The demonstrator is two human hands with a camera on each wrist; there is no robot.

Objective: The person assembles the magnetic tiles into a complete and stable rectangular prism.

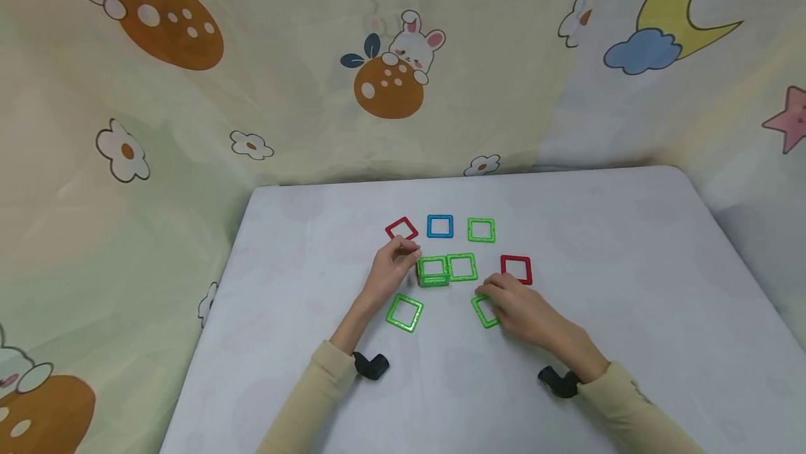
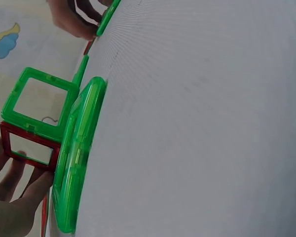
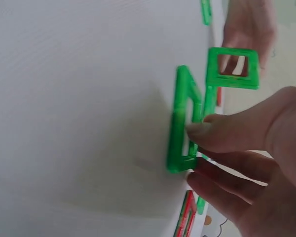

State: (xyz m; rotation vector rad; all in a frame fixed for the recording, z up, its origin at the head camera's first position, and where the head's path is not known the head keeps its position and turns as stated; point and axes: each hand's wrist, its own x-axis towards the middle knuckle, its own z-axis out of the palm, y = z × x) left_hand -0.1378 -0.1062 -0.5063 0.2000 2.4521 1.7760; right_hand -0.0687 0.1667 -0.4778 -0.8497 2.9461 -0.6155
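Observation:
My left hand grips a small red square magnetic tile that stands on edge at the left side of a green build. In the left wrist view a green tile stands upright beside that red one, and a flat green tile lies close by. From above, the build shows as a raised green square with another green tile flat at its right. My right hand pinches a green square tile between thumb and fingers, tilted up close over the table.
Behind the build lie a red tile, a blue tile and a green tile. Another red tile is beyond my right hand, and a loose green tile sits near my left wrist. A patterned cloth hangs behind the white table.

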